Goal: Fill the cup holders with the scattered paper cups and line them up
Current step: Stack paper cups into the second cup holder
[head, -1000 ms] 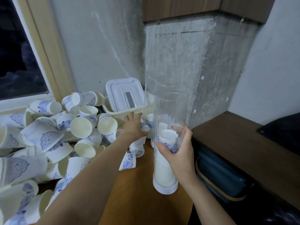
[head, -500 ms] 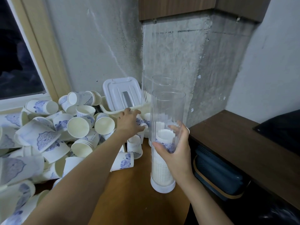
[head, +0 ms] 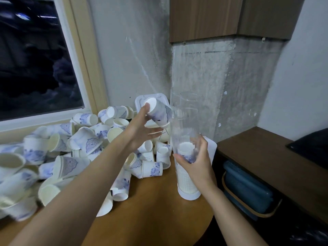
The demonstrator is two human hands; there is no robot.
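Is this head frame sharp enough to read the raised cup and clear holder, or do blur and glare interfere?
Head view: the left hand and its paper cup are motion-smeared; the clear cup holder shows faint rim highlights, no strong glare; the right hand gripping it is fairly sharp; wide-angle distortion bends the window frame.

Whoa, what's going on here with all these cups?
A person is loading paper cups into a clear cup holder standing on the wooden table. The right hand grips the holder, which is partly filled with stacked cups. The left hand holds one tilted paper cup near the holder's open top. A big pile of loose cups lies to the left.
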